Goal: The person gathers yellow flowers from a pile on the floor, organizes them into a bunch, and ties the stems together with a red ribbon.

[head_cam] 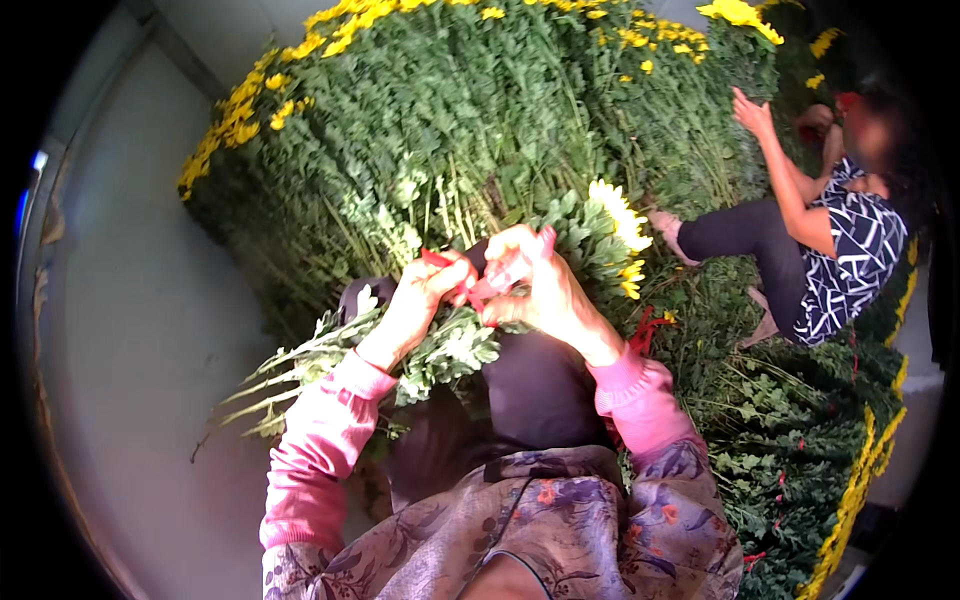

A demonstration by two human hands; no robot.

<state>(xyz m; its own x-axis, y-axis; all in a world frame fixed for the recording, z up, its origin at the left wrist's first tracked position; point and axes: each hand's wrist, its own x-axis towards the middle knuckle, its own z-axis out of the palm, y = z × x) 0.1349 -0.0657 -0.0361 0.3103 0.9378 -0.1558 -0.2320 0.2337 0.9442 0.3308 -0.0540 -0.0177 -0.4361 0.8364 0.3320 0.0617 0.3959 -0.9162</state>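
Observation:
A bunch of yellow chrysanthemums (450,349) lies across my lap, its cut stems pointing left and its blooms to the right. Above the bunch, my left hand (431,289) grips one part of a red tie strip (474,294) between thumb and fingers. My right hand (529,281) is close beside it, with its thumb and fingers on the same strip. The strip seems to run around the bunch, but the hands partly hide where it passes. More red strips (646,330) lie just right of my right forearm.
A large heap of leafy chrysanthemum stems (480,112) with yellow blooms spreads ahead. A person in a patterned top (851,247) sits at the right, hands near flowers. Bunches with red ties (787,465) lie at the lower right. Grey floor (150,300) shows at the left.

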